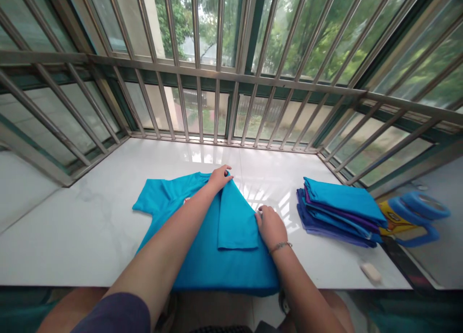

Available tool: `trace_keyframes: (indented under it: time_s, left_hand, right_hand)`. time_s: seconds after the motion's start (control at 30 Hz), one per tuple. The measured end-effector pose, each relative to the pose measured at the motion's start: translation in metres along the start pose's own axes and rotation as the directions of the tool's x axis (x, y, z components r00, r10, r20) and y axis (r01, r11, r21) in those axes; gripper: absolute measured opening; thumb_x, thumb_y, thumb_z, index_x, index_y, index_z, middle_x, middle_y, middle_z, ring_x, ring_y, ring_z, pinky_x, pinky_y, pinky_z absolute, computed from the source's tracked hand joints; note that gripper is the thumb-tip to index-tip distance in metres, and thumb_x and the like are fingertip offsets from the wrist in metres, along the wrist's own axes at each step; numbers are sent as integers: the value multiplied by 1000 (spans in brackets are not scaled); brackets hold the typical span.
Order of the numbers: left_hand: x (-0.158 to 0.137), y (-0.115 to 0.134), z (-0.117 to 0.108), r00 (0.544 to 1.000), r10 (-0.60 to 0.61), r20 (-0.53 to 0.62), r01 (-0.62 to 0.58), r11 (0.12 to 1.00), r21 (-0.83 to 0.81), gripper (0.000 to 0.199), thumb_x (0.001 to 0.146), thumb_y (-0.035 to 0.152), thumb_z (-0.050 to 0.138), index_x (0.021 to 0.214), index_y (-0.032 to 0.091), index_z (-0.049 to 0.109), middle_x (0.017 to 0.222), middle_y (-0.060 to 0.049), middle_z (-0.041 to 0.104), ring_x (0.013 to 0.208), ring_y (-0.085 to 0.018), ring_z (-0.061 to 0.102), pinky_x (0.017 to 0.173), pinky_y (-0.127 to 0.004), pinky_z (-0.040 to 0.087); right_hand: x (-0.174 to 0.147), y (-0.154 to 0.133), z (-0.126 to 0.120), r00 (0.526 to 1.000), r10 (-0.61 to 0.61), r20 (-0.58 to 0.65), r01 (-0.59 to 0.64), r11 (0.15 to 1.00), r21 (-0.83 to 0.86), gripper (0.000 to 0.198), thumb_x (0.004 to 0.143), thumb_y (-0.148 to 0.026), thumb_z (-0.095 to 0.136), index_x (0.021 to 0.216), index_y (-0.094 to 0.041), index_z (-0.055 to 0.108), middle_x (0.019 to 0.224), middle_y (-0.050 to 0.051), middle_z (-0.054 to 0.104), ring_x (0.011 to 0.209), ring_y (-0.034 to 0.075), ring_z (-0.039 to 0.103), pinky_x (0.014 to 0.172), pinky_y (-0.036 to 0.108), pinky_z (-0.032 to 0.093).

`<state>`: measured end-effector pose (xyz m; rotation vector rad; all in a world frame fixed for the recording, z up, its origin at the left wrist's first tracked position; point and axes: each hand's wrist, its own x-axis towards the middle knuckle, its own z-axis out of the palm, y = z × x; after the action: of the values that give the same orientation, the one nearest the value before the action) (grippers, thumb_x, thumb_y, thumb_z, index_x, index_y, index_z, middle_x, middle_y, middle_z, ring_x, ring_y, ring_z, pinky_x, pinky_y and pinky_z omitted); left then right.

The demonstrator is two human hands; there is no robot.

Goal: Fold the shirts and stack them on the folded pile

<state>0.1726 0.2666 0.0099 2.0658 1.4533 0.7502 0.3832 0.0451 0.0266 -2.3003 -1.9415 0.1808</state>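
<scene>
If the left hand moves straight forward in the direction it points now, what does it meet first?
The left hand points away over the white sill. Past the shirt edge, the sill looks bare, so probably the window bars come first; depth is unclear.

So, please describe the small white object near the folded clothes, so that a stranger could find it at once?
Start from the white windowsill under the barred window, then go to the stack of folded shirts on its right side. In front of that stack, near the sill's front edge, lies a small white bar, the only pale, hard thing there.
</scene>
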Motion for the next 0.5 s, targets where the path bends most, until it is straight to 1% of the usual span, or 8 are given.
trace_keyframes:
  time_s: [0.1,0.17,0.23,0.27,0.33,0.4,0.47,0.5]
  left_hand:
    - [3,1,3,1000,25,10,-25,1000,17,44,90,28,81,133,23,71,115,-6,81,106,-23,76,97,-33,60]
    - [0,1,6,998,62,11,-62,997,46,40,91,26,79,130,22,74,124,-9,79,117,-25,74,105,-35,58]
    - [-4,3,9,994,112,3,-112,990,87,31,97,23,69,128,21,76,136,-12,75,131,-27,67,116,-40,52]
    - [-7,5,10,990,140,3,-139,984,108,31,100,21,62,128,21,77,143,-13,71,137,-27,63,121,-42,48]
    - [-13,8,15,981,192,33,-195,970,149,37,102,17,53,129,23,78,153,-11,66,146,-27,56,126,-45,42]
    - [-18,10,20,968,229,104,-245,952,186,39,102,17,54,132,26,77,155,-9,66,147,-27,56,128,-46,40]
    - [-22,11,24,955,237,181,-274,936,222,40,102,23,57,138,28,74,158,-8,64,149,-28,55,131,-49,35]
    - [-24,11,26,951,229,210,-277,930,241,42,103,28,58,143,28,71,161,-9,61,152,-29,53,133,-51,31]
  right_hand:
    - [8,19,1,995,91,-39,-91,996,-6,21,111,-26,50,113,-18,70,113,11,72,100,22,68,82,31,44]
    - [7,26,3,989,94,-117,-97,995,-12,25,112,-26,46,107,-18,70,108,11,72,97,22,68,82,32,44]
    - [3,27,6,980,6,-201,-1,1000,25,29,114,-31,44,107,-18,69,106,11,72,98,24,68,85,33,46]
    - [1,26,9,972,-56,-230,69,996,50,29,114,-35,45,109,-19,69,106,11,72,98,24,68,86,34,47]
    - [-2,24,14,957,-156,-244,181,980,82,26,112,-40,50,112,-20,68,106,10,72,97,25,68,86,35,50]
    - [-2,25,20,959,-179,-221,202,976,84,20,110,-36,54,108,-22,68,102,9,72,94,24,68,83,35,50]
    - [1,29,23,968,-143,-205,162,984,75,19,109,-33,55,101,-23,69,98,8,71,92,24,68,81,34,50]
    - [3,32,24,971,-120,-205,137,988,72,20,109,-32,54,99,-23,68,97,8,71,91,24,68,80,34,50]
